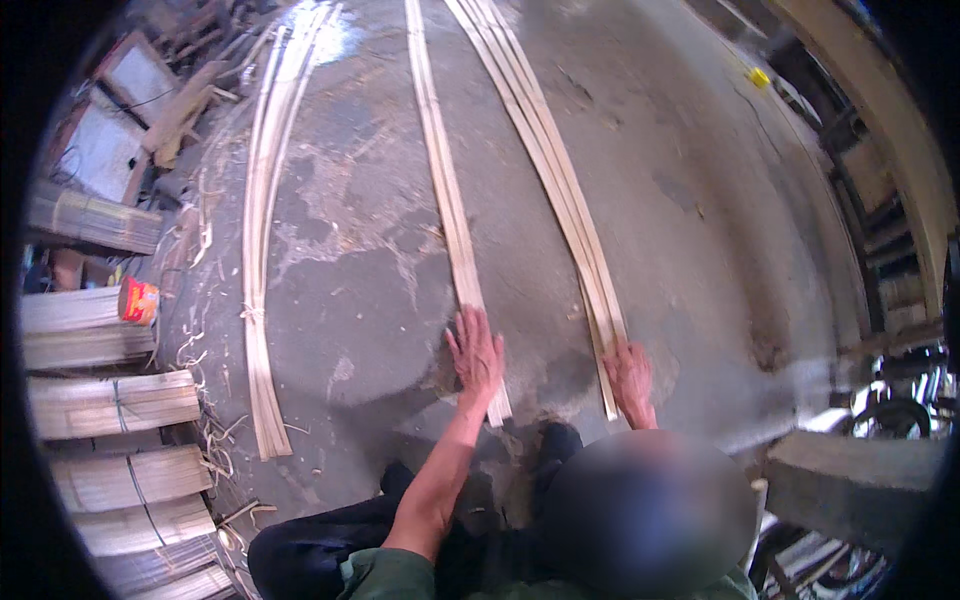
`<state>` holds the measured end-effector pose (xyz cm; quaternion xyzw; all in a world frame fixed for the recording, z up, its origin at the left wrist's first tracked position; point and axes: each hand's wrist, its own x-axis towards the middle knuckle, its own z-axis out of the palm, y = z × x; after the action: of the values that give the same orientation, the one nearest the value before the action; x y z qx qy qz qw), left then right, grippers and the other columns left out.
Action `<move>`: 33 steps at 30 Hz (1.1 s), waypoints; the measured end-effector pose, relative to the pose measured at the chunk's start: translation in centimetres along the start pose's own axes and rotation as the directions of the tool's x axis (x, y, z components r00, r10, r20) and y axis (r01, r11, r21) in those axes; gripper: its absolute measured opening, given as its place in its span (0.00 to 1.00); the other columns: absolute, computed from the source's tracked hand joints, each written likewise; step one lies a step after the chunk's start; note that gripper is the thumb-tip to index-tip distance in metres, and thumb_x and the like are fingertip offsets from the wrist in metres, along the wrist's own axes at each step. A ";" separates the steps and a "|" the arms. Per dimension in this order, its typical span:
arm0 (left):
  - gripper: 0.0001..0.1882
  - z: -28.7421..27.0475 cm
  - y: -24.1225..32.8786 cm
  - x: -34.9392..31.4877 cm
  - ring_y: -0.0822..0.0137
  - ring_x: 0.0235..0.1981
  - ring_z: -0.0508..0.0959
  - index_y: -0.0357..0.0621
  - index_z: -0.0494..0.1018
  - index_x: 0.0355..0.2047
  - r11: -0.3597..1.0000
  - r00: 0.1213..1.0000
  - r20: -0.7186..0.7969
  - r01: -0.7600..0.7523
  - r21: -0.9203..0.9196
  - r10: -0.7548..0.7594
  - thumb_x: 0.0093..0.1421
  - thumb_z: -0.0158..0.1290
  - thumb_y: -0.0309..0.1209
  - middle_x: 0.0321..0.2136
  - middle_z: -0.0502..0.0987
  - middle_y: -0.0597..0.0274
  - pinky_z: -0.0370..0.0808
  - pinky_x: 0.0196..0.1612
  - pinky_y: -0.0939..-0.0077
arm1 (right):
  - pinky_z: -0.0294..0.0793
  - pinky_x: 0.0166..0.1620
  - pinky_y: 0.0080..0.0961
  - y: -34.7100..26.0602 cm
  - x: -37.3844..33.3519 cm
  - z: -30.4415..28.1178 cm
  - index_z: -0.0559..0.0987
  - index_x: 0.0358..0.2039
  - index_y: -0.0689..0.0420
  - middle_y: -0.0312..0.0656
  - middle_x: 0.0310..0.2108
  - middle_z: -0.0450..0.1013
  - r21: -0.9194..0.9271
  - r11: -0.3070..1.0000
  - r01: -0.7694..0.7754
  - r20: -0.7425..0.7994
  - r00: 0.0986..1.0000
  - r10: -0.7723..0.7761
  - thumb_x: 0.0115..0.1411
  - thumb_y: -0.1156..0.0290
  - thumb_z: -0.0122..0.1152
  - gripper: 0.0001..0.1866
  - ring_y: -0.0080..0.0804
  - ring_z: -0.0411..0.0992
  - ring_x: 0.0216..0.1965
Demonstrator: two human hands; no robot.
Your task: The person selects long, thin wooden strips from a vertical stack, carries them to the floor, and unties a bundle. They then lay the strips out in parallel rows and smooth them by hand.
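Note:
Three groups of long, thin, pale strips, wood or bamboo, lie lengthwise on the floor. My left hand [477, 355] rests palm down on the near part of the middle strips [448, 195], its fingers spread and nothing gripped. At the near end of the right strips [560, 185], my right hand [629, 376] has its fingers bent around the edge of the strips. One strip there splays slightly apart from the others. The left strips [260, 210] are tied near their lower part and touched by neither hand. A blurred round shape [650, 520] covers most of my right forearm.
Tied stacks of pale slats [115, 405] line the left side, with a red and yellow tub [138, 301] on them. Shavings [215, 450] litter the floor beside them. A wooden block [855, 475] stands at lower right; a yellow object [758, 77] lies far right.

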<state>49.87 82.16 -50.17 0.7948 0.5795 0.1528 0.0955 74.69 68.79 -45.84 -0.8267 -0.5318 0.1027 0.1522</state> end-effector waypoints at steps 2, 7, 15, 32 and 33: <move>0.34 0.6 -0.3 -0.5 0.48 0.68 0.48 0.38 0.54 0.64 1.000 0.998 0.058 -0.029 -0.010 0.030 0.61 0.50 0.38 0.67 0.48 0.48 0.44 0.67 0.46 | 0.71 0.38 0.43 1.8 -0.1 1.9 0.71 0.52 0.59 0.53 0.35 0.70 0.051 0.997 0.064 -0.077 0.995 -0.060 0.56 0.64 0.60 0.24 0.51 0.71 0.36; 0.36 0.3 -0.7 -0.7 0.49 0.68 0.47 0.37 0.53 0.64 0.999 0.998 0.046 -0.050 -0.015 0.050 0.61 0.50 0.39 0.67 0.47 0.49 0.43 0.67 0.45 | 0.71 0.35 0.42 0.9 -0.7 2.1 0.71 0.49 0.57 0.54 0.30 0.72 0.207 0.978 0.022 -0.043 0.999 -0.014 0.58 0.67 0.57 0.18 0.49 0.73 0.31; 0.33 1.7 -1.2 -0.5 0.52 0.69 0.47 0.40 0.52 0.65 0.997 0.997 0.053 -0.055 -0.046 0.058 0.64 0.44 0.41 0.68 0.46 0.50 0.42 0.67 0.46 | 0.66 0.23 0.31 -8.0 -3.2 1.0 0.71 0.45 0.56 0.43 0.18 0.68 0.507 0.859 -0.067 -0.072 0.990 0.120 0.64 0.67 0.55 0.11 0.31 0.67 0.19; 0.21 0.2 -2.8 1.4 0.57 0.61 0.64 0.43 0.70 0.54 0.970 0.995 -0.086 -0.066 -0.234 0.047 0.61 0.50 0.33 0.57 0.67 0.56 0.55 0.64 0.54 | 0.70 0.24 0.26 -15.5 0.9 9.1 0.56 0.67 0.54 0.40 0.22 0.71 0.819 0.431 -0.379 0.416 0.909 0.008 0.67 0.66 0.48 0.29 0.24 0.68 0.21; 0.20 -0.5 -2.0 1.6 0.56 0.58 0.66 0.42 0.70 0.53 0.967 0.987 -0.161 -0.064 -0.245 0.024 0.60 0.52 0.33 0.53 0.70 0.53 0.58 0.62 0.55 | 0.70 0.24 0.24 -15.3 0.6 9.1 0.55 0.67 0.53 0.37 0.22 0.70 0.794 0.509 -0.331 0.382 0.924 0.005 0.67 0.66 0.47 0.28 0.22 0.67 0.20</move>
<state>48.35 84.28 -50.16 0.7747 0.5437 0.2885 0.1452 58.93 76.54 -48.82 -0.6659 -0.3475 0.4996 0.4315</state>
